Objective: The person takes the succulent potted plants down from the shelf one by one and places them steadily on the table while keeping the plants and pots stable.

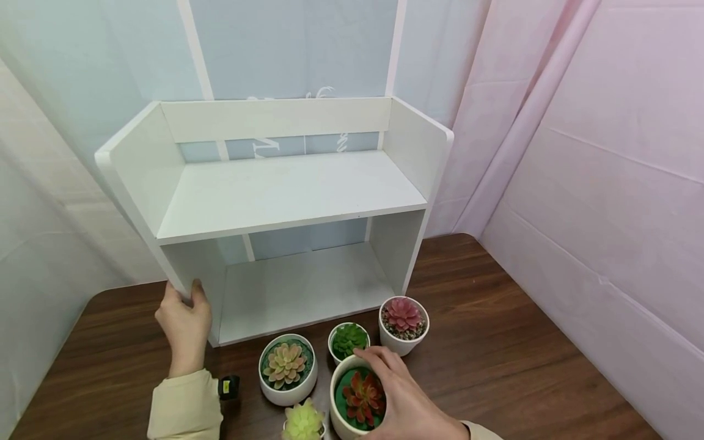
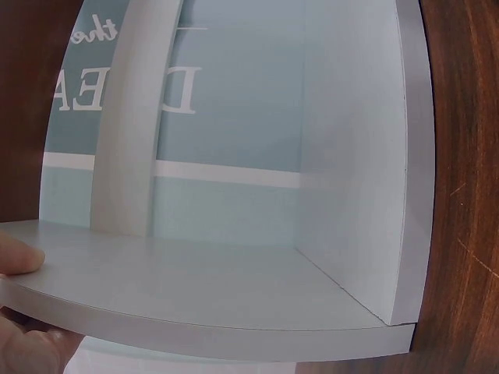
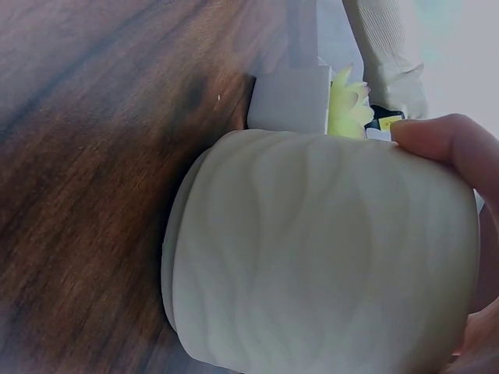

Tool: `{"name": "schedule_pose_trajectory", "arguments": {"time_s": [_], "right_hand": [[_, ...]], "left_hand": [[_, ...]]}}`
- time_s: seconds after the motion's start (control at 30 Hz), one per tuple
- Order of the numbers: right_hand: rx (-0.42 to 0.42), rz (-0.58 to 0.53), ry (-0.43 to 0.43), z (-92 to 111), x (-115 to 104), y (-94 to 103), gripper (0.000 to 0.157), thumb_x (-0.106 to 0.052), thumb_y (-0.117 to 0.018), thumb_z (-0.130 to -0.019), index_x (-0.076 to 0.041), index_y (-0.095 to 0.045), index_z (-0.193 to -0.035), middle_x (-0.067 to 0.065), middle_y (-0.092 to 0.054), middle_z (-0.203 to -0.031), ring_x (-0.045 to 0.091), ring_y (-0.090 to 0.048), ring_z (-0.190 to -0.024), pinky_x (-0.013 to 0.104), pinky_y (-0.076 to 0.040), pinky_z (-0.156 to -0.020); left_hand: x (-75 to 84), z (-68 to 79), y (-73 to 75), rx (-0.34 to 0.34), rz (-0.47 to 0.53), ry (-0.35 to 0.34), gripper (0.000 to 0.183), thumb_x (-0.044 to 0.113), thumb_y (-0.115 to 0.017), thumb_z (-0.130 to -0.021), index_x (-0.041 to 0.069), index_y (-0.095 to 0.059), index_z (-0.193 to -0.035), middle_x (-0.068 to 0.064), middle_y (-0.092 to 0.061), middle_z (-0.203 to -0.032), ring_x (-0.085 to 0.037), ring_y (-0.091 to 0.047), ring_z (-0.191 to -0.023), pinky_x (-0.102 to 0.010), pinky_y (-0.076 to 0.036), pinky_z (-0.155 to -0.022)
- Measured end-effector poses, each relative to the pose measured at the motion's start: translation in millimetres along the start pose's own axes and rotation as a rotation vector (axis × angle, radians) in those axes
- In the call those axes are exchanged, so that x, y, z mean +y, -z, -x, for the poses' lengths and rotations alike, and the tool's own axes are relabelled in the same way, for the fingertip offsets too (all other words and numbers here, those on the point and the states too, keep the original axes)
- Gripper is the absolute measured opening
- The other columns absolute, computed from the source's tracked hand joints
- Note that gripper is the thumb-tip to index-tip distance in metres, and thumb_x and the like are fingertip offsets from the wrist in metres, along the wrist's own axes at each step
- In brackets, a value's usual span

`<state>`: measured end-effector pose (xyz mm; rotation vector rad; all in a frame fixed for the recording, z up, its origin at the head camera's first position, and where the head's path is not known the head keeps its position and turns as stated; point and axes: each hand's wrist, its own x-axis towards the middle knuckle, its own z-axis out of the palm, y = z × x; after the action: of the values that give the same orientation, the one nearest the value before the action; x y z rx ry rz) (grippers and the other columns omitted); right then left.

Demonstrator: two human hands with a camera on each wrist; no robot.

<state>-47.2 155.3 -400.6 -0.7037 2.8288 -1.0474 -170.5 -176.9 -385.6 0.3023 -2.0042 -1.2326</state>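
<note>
My left hand (image 1: pixel 186 324) grips the front edge of the left side panel of a white two-tier shelf (image 1: pixel 291 189), low down. In the left wrist view its thumb (image 2: pixel 22 257) lies on the panel's inner face. My right hand (image 1: pixel 404 394) holds a cream pot with a wavy surface (image 3: pixel 320 249) by its rim; a red succulent (image 1: pixel 363 398) sits inside. Around it stand a small green succulent (image 1: pixel 349 340), a pink succulent in a white pot (image 1: pixel 403 315), a pale orange succulent in a white bowl (image 1: pixel 285 365) and a yellow-green succulent (image 1: pixel 304 421).
The shelf stands toward the back of a dark wooden table (image 1: pixel 511 342), with the pots in front of it. Hanging cloth (image 1: pixel 610 171) encloses the table at the back and sides. A small black object with a yellow label (image 1: pixel 228 387) is beside my left sleeve (image 1: pixel 186 408).
</note>
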Motion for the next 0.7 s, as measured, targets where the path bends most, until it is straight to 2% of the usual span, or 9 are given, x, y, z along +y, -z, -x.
{"name": "schedule_pose_trajectory", "arguments": {"time_s": [0.2, 0.37, 0.7], "right_hand": [[0.011, 0.010, 0.019, 0.6, -0.3, -1.1, 0.103, -0.054, -0.085, -0.061, -0.016, -0.039, -0.145, -0.005, -0.038, -0.137, 0.016, -0.037, -0.121, 0.034, -0.045, -0.091], [0.022, 0.010, 0.021, 1.5, -0.9, -1.4, 0.102, -0.054, -0.085, -0.062, -0.014, -0.039, -0.145, -0.004, -0.038, -0.137, 0.016, -0.038, -0.121, 0.034, -0.045, -0.091], [-0.016, -0.009, -0.003, 3.4, -0.2, -0.7, 0.101, -0.054, -0.081, -0.067, -0.016, -0.035, -0.148, -0.001, -0.036, -0.139, 0.020, -0.036, -0.123, 0.037, -0.045, -0.090]], "left_hand": [[1.5, -0.8, 0.5, -0.010, 0.001, -0.004, 0.029, 0.003, -0.051, -0.093, -0.014, -0.056, -0.117, -0.036, -0.062, -0.110, -0.052, -0.060, -0.100, -0.064, -0.046, -0.078], [2.0, 0.0, 1.1, -0.024, 0.002, 0.018, 0.030, 0.003, -0.050, -0.094, -0.013, -0.055, -0.119, -0.036, -0.061, -0.113, -0.052, -0.059, -0.104, -0.065, -0.046, -0.080], [1.6, 0.9, 1.5, -0.017, -0.005, 0.017, 0.030, 0.003, -0.051, -0.093, -0.014, -0.056, -0.118, -0.037, -0.061, -0.111, -0.053, -0.059, -0.103, -0.065, -0.045, -0.080]]}}
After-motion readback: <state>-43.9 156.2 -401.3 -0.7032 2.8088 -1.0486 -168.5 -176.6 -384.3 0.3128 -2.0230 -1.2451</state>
